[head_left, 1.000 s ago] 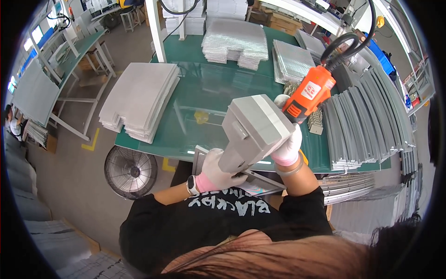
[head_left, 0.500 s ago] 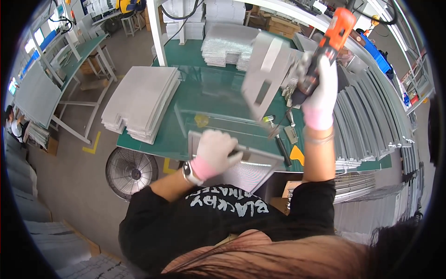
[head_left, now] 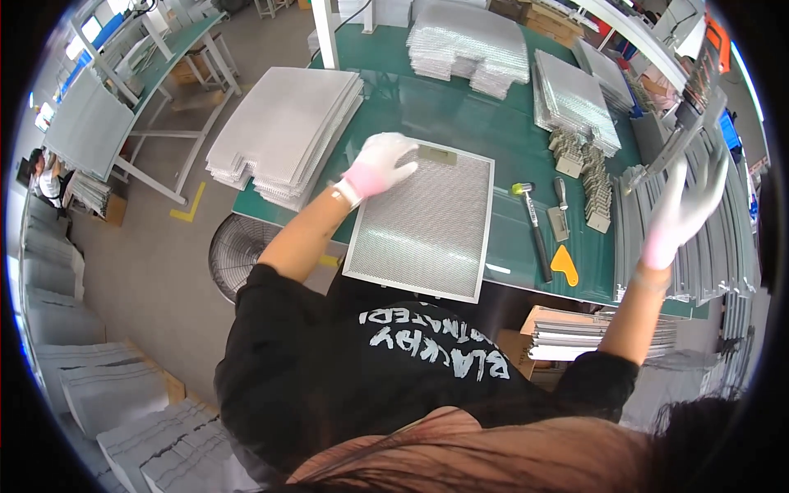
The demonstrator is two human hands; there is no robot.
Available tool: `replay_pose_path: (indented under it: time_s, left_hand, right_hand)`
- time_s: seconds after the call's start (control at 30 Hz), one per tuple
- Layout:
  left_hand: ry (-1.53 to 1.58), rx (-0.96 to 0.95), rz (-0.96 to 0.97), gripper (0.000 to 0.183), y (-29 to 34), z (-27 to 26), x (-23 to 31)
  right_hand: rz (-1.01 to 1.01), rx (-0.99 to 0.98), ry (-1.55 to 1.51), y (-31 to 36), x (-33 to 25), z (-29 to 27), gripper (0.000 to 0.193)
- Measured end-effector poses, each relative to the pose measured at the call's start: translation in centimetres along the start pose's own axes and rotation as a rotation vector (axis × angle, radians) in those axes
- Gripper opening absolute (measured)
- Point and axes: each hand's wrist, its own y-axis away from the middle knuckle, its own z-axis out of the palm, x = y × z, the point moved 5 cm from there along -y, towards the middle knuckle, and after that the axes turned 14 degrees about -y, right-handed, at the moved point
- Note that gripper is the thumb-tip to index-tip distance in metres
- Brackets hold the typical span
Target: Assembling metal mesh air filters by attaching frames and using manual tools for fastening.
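A framed metal mesh filter panel (head_left: 427, 222) lies flat on the green table (head_left: 460, 111) in front of me. My left hand (head_left: 378, 163), in a white glove, rests flat on its far left corner with the fingers spread. My right hand (head_left: 686, 205), also gloved, reaches up to the right and grips the edge of a grey filter panel (head_left: 678, 140). That panel is tilted up over the row of upright grey panels (head_left: 723, 246) at the table's right end. An orange power tool (head_left: 717, 39) hangs above it, away from the hand.
A mallet (head_left: 532, 226), an orange scraper (head_left: 565, 265) and a pile of metal clips (head_left: 590, 177) lie right of the flat panel. Stacks of mesh sheets (head_left: 288, 131) sit at the left and far side. A fan (head_left: 238, 255) stands under the table. Another person (head_left: 45, 177) sits far left.
The right hand carried the grey panel up and out to the right, and the orange tool is out of the hand. The left hand slid another mesh panel onto the table.
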Motion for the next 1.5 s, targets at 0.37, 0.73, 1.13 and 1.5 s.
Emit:
replay_pose_path:
  time_s: [0.37,0.73,1.13,1.5]
  left_hand:
    - [-0.052,0.162,-0.525,0.024,21.8,-6.6,3.3]
    - [0.488,0.052,-0.926,0.037,27.8,1.3,5.0]
    - [-0.227,0.008,-0.291,0.057,22.0,-3.3,6.2]
    - [-0.263,-0.208,0.321,0.039,10.3,-7.7,4.5]
  right_hand:
    - [0.674,-1.172,0.845,28.4,12.3,0.9,0.058]
    - [0.511,-1.205,-0.067,26.8,1.1,22.5,0.057]
    - [0.489,-1.317,0.065,27.7,0.7,24.8,0.057]
    - [0.605,-0.681,0.188,26.3,9.5,6.9,0.061]
